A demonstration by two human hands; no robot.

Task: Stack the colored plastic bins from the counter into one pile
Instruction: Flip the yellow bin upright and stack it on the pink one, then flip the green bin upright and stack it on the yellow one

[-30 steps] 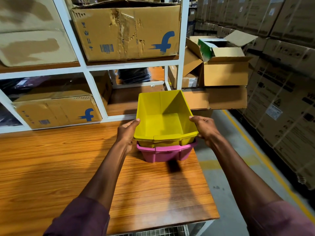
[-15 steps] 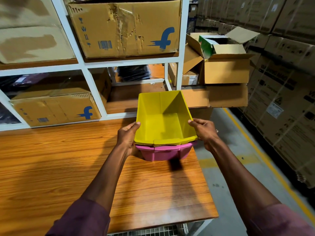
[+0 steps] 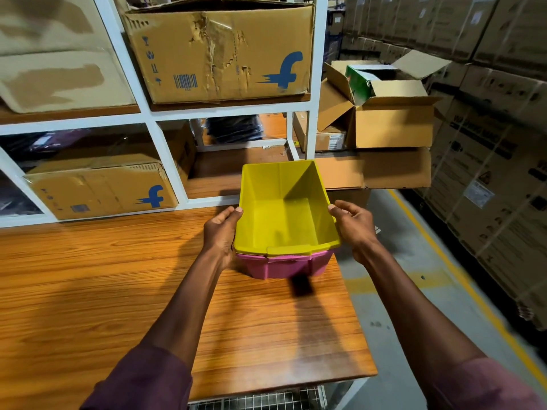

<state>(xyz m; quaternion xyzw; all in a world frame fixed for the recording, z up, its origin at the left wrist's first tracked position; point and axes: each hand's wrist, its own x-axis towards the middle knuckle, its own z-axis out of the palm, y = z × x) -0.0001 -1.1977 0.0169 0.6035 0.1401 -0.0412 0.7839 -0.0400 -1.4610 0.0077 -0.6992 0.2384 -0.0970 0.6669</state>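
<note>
Bin: I see yellow bin (image 3: pixel 284 211) nested in pink bin (image 3: pixel 284 266), long axis near-to-far.
Hands: left hand (image 3: pixel 220 232) and right hand (image 3: pixel 353 224) clasp its side rims, equally near.

Two bare forearms come up from the bottom edge. Each arm wears a dark maroon sleeve (image 3: pixel 142 380), pushed up near the elbow. The left hand (image 3: pixel 220 232) and right hand (image 3: pixel 353 223) have no gloves, rings or watch.

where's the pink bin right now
In the head view, the pink bin sits at the wooden counter's far right corner, nested under the yellow bin, between both hands.
</note>
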